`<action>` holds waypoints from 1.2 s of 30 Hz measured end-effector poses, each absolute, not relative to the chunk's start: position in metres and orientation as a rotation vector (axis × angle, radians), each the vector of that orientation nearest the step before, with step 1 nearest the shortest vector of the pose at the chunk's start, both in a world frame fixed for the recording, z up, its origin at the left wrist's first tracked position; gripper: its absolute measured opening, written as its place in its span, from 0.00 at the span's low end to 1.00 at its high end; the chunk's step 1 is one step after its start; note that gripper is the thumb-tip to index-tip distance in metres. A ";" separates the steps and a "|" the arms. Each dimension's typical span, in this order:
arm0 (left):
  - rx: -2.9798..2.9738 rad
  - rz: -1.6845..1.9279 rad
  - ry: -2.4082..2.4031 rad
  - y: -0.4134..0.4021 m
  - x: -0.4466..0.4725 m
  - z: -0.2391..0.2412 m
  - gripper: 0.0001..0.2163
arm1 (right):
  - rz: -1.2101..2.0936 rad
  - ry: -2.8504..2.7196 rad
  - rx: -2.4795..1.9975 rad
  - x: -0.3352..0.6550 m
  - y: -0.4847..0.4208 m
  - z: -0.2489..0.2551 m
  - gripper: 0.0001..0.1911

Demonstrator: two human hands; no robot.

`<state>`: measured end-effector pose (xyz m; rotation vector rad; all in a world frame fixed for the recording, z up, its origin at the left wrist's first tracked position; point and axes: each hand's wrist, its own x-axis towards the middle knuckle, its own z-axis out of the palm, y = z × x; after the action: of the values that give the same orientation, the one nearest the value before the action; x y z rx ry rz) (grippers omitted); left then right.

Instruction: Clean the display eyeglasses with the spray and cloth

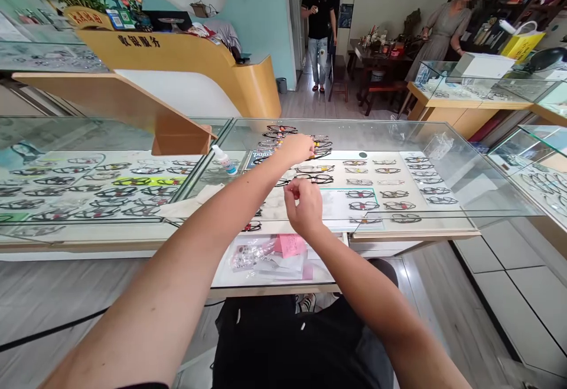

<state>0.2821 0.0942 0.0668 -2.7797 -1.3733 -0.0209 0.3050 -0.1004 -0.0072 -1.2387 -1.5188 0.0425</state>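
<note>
My left hand [297,147] reaches far over the glass display counter [398,135] and closes on a pair of glasses [319,151] at the pile of spectacle frames [283,132] lying on the glass. My right hand [303,205] hovers nearer to me above the counter, its fingers pinched together on something I cannot make out. Rows of spectacle frames [381,185] lie inside the case beneath both hands.
A small white spray bottle [224,160] lies on the glass to the left. A pulled-out drawer [270,259] holds a pink paper and plastic bags. Two people stand at the back, by the doorway [319,23] and by a right counter [447,29]. A yellow reception desk [177,52] stands at back left.
</note>
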 end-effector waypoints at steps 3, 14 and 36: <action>-2.779 0.061 -1.371 0.101 0.290 0.058 0.14 | 0.052 -1.563 -1.257 0.302 -0.100 -0.008 0.06; -2.846 0.057 -1.379 0.117 0.295 0.050 0.13 | 0.138 -1.607 -1.286 0.296 -0.099 -0.006 0.05; -3.019 -0.463 -1.452 0.130 0.303 0.073 0.09 | 0.188 -1.490 -1.307 0.303 -0.092 -0.012 0.05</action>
<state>0.3035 0.1301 0.0728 -3.0186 -1.4523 -0.4626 0.3026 -0.0918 -0.0121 -1.3069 -1.4896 0.1878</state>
